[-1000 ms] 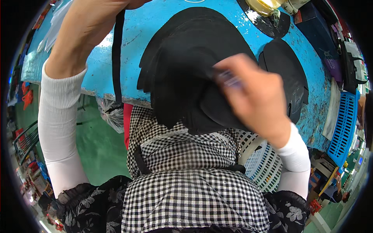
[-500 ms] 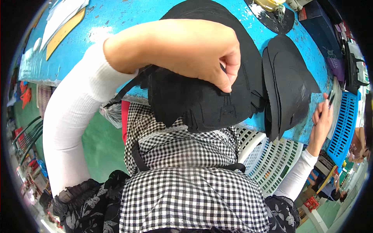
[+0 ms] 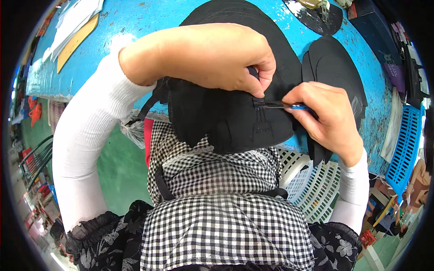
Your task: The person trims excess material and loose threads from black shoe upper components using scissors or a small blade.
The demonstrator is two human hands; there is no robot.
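Observation:
A pile of black sewn fabric pieces lies over the near edge of the blue table. Bent over it from the left, my left hand pinches a small black fold or strip of the top piece between thumb and fingers. My right hand grips thread snips with a blue part by the fingers. Their thin metal tip points left and meets the fabric just below my left fingertips, by stitched lines. Whether the blades are apart is too small to tell.
More curved black pieces are stacked at the right, partly behind my right hand. White sheets and a yellow board sit at the far left. A blue basket stands at the right, a pale basket below the table edge.
My right hand has come in from the right side of the table, bringing the snips to the fabric under my left hand. The left hand keeps its pinch, shifted slightly.

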